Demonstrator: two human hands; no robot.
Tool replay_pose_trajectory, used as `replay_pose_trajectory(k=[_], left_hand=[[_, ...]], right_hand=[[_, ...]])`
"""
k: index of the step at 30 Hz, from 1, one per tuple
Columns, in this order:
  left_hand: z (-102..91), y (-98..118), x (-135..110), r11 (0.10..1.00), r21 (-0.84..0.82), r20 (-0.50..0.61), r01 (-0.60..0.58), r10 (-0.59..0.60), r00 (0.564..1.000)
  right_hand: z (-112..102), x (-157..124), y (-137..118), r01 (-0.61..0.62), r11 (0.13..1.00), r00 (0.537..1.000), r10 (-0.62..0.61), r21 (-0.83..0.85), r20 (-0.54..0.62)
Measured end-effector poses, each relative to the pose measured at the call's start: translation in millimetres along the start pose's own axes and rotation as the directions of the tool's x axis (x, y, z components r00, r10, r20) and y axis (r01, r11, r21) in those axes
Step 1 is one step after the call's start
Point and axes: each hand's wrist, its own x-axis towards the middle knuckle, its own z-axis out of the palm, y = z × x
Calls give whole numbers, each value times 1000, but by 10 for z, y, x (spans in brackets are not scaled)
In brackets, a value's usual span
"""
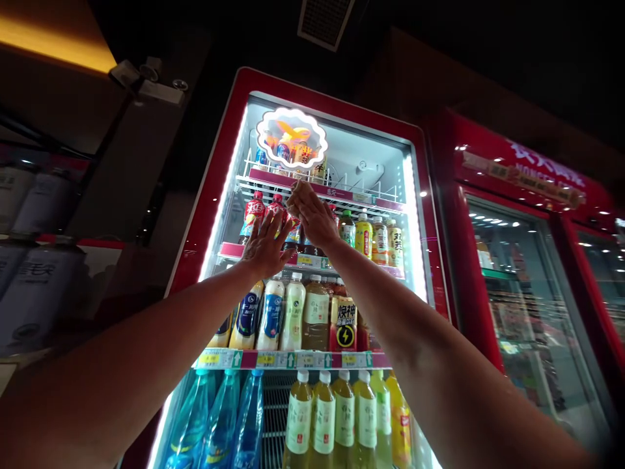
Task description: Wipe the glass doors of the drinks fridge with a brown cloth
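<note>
In the head view, my left hand (267, 249) lies against the glass door (364, 195) of a lit drinks fridge, fingers spread and nothing in it. Just right of it and a little higher, my right hand (316, 218) presses a crumpled light brown cloth (297, 195) to the same glass. Part of the cloth is hidden under my fingers. Directly above the cloth is a glowing scalloped sign (293, 138) with an orange figure. Behind the glass near my hands stand red-labelled bottles (254, 212), partly covered by my fingers.
A red frame (195, 215) surrounds the door. Lower shelves hold several milky bottles (293, 312), blue bottles (195, 417) and pale-labelled tea bottles (323, 417). Another red fridge (488, 163) stands to the right. White canisters (39, 293) sit on shelving at the left.
</note>
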Motion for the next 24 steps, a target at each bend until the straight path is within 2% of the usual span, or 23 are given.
replay_pose_trajectory(k=[5, 10, 15, 17, 21, 24], left_hand=[[84, 158, 20, 999, 40, 26, 9, -10, 1000], [131, 134, 1, 996, 88, -2, -28, 28, 1000], [149, 120, -11, 997, 78, -14, -21, 22, 1000], [155, 171, -7, 998, 70, -31, 1, 1, 1000], [166, 368, 42, 998, 36, -83, 46, -43, 996], [174, 541, 112, 999, 31, -72, 15, -12, 997]], right_hand=[[-96, -87, 267, -196, 980, 980, 195, -43, -27], [-156, -215, 520, -115, 993, 993, 114, -36, -19], [-228, -339, 813, -274, 960, 962, 273, -56, -17], [-232, -373, 890, -267, 962, 964, 267, -56, -14], [-242, -443, 1062, -140, 989, 990, 139, -49, -18], [-249, -492, 1189, -199, 979, 980, 198, -35, -38]])
